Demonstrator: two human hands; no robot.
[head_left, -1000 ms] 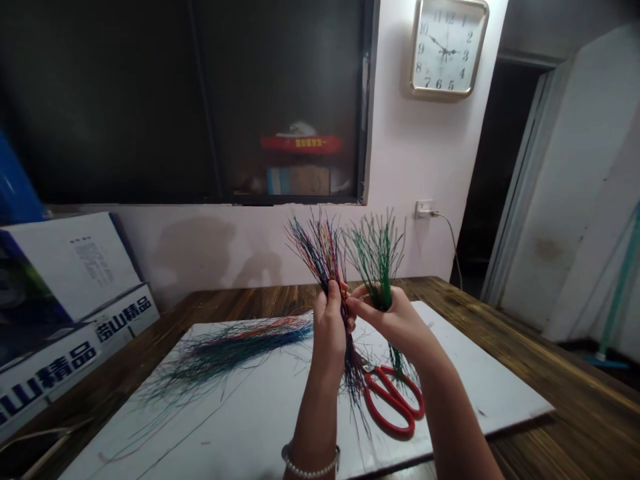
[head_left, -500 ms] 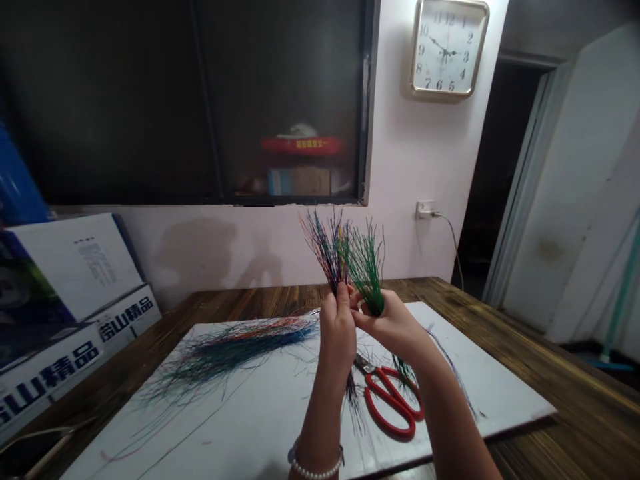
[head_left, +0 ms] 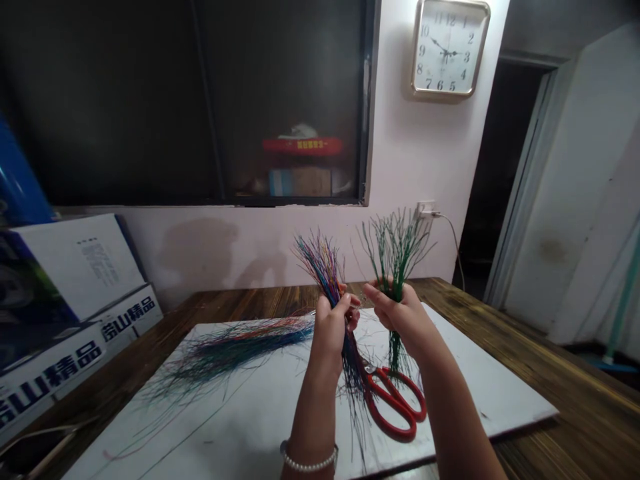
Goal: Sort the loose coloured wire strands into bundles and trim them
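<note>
My left hand [head_left: 334,327] is closed round a bundle of thin multicoloured wires [head_left: 325,270], mostly purple, blue and red, fanning out above and trailing below the fist. To its right, my right hand [head_left: 397,310] grips a bundle of green wires [head_left: 400,247], spread at the top with dark ends hanging beneath. The two hands are held a little apart above the white board. Below them lie scissors [head_left: 395,403] with red handles; their blades are partly covered by the hanging wires.
A loose pile of long coloured wires [head_left: 235,347] lies on the left of the white board [head_left: 270,420]. The board rests on a dark wooden table [head_left: 530,373]. Printed boxes [head_left: 80,267] stand at the left. A wall clock [head_left: 450,50] and a plugged socket [head_left: 427,209] are on the wall.
My right hand has moved right with the green wires, away from my left hand. The multicoloured bundle has tilted left, and more of its lower ends show.
</note>
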